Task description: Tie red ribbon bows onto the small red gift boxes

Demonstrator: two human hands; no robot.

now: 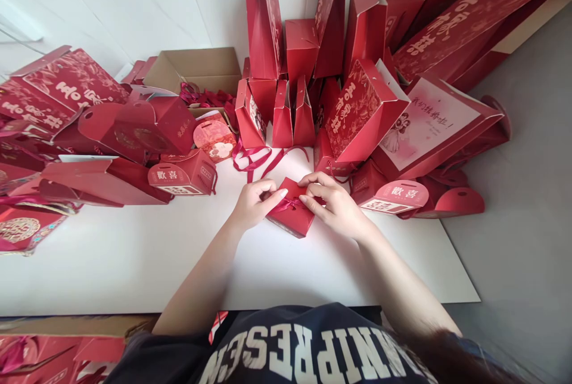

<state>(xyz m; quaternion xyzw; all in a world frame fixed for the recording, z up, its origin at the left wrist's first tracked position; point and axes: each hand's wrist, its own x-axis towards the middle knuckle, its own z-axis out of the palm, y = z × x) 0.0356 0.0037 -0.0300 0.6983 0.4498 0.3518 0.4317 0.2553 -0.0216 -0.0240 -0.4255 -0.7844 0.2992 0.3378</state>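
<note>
A small red gift box (295,224) lies on the white table in front of me, turned at an angle. A dark pink ribbon (291,204) crosses its top and bunches into a knot or bow near the middle. My left hand (258,202) is at the box's left side, thumb and forefinger pinched at the ribbon there. On the opposite side, my right hand (333,202) has its fingers closed on the ribbon by the bow, fingertips close to the box's top. What lies between the fingertips is partly hidden.
Loose ribbon (252,157) trails on the table (134,265) behind the box. Red gift boxes (183,172) crowd the left, and upright red bags (263,23) stand at the back. More printed bags (431,121) lean at right. A cardboard box (196,65) holds ribbons.
</note>
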